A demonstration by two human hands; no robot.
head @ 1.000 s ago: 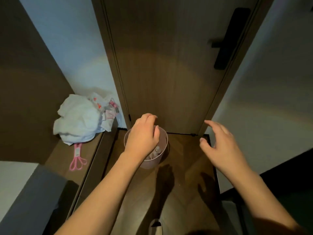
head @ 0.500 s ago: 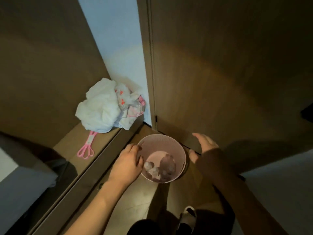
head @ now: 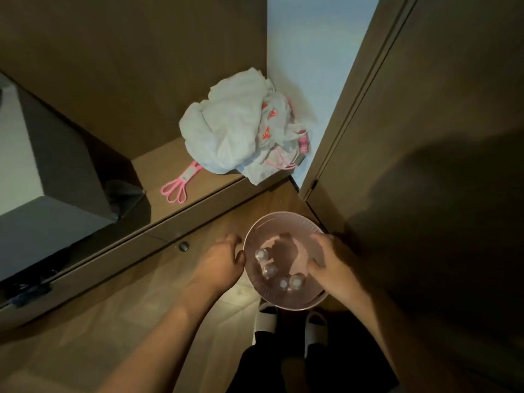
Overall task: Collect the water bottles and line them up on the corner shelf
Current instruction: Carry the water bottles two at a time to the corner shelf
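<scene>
Both hands have closed in on the pink bin (head: 286, 300) since a moment ago: the left hand (head: 224, 260) presses its outer rim, fingers curled, and the right hand (head: 330, 262) grips the opposite rim. Four bottles (head: 269, 270) stand inside, between the hands.

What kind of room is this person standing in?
Probably a home entryway or hallway corner: a wooden door meets a white wall, with a low wooden shelf beside it, wood flooring, and slippers on the person's feet.
</scene>
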